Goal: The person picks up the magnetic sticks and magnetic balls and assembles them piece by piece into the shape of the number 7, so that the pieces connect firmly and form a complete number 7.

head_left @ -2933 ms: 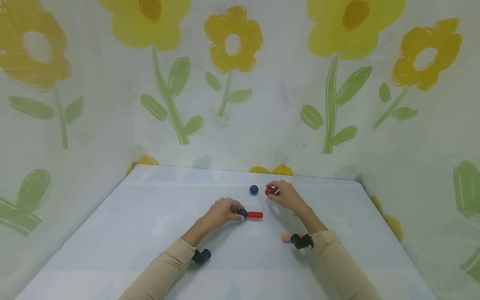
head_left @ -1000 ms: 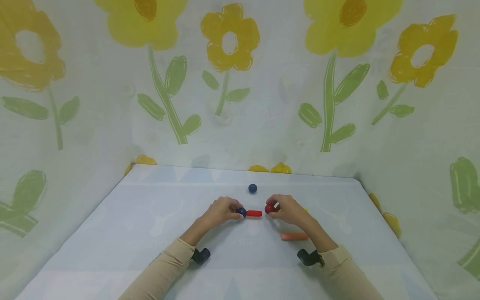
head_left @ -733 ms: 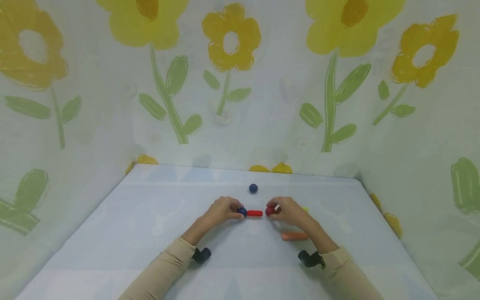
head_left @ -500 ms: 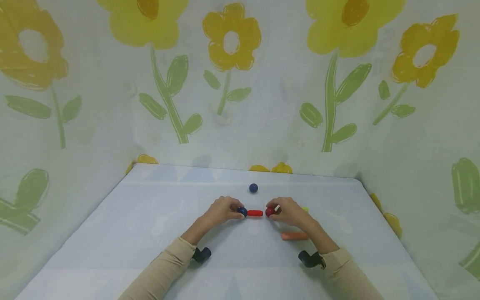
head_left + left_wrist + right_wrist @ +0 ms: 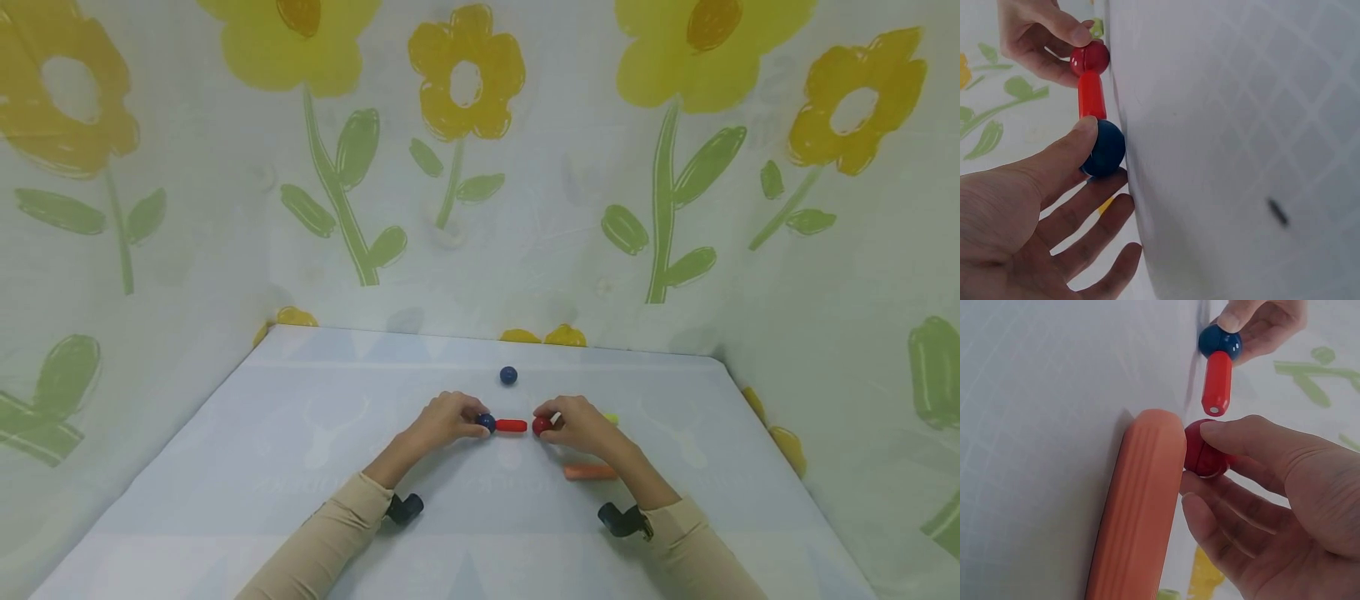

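My left hand (image 5: 447, 421) pinches a dark blue ball (image 5: 1107, 149) between thumb and forefinger. A short red rod (image 5: 512, 426) sticks out from the ball toward the right; its free end shows a small silvery disc in the right wrist view. My right hand (image 5: 579, 425) pinches a red ball (image 5: 1202, 449) between thumb and fingers. In the head view a narrow gap separates the red ball from the rod's free end, and the two are roughly in line. Both balls are low over the white table (image 5: 337, 492).
A second dark blue ball (image 5: 508, 375) sits farther back on the table. An orange ribbed rod (image 5: 589, 472) lies by the right forearm. Behind the right hand a yellow-green piece (image 5: 611, 417) is partly hidden. A flower-printed cloth wall (image 5: 525, 275) encloses the table.
The right hand has brought the red ball from farther back toward the person, down level with the rod's end. Over the last half second the hands have hardly moved. The left hand keeps its grip.
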Motion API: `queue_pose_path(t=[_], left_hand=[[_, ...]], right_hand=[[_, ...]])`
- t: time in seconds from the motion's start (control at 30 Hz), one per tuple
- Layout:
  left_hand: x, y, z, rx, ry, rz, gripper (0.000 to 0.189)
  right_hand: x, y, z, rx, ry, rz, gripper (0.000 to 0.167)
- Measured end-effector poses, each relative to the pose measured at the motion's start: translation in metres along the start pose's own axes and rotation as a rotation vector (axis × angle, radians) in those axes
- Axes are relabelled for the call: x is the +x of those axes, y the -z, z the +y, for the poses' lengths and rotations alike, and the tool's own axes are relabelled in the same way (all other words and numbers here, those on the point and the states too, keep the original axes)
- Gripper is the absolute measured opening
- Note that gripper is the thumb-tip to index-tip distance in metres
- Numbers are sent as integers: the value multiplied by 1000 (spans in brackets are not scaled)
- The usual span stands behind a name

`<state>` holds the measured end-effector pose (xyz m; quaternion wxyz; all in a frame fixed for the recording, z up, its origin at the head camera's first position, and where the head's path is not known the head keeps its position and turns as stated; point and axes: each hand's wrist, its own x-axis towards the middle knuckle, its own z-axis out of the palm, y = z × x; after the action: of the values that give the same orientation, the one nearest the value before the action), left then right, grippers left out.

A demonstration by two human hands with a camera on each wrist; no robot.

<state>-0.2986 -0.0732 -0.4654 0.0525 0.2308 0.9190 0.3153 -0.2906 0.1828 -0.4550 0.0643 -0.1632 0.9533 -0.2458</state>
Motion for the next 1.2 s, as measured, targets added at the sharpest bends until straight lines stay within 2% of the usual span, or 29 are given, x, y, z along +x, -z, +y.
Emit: queue_pose_path(t=[0.7, 1.2], left_hand=[[0, -1, -1, 22, -17, 16, 34], [3, -2, 2, 31, 3, 21, 35]], right_hand=[[0, -1, -3, 9, 10, -12, 35], [3, -4, -7, 11, -1, -6, 33]])
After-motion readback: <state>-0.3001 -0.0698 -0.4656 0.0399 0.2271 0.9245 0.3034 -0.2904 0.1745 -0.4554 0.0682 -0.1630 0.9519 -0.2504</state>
